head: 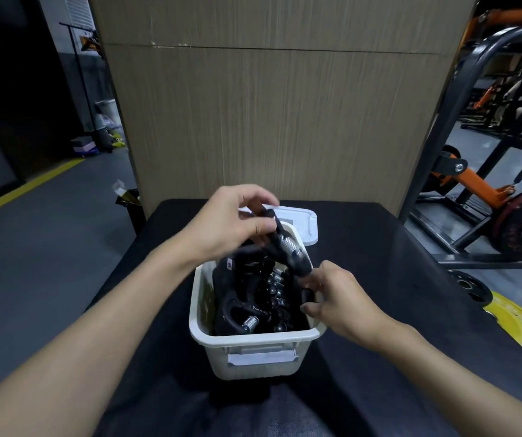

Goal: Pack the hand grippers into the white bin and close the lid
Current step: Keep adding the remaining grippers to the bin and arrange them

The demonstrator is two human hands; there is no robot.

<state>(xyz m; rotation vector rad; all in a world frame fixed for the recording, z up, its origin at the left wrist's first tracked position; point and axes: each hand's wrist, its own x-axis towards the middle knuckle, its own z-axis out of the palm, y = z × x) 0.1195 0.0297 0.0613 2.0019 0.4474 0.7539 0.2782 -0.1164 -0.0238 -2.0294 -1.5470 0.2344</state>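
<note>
Head view: our left hand [228, 222] and right hand [335, 294] grasp one hand gripper [288, 247]; tilt it toward six o'clock into the white bin [253, 357].

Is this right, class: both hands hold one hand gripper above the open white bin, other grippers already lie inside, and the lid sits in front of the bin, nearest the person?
One detail is wrong. The lid lies behind the white bin, on its far side, not nearest the person. The head view shows it. The rest stands: left hand and right hand hold one hand gripper above the bin, others inside.

arms: bare, no sleeves | left hand [225, 222], right hand [337, 298]: ungloved
</note>
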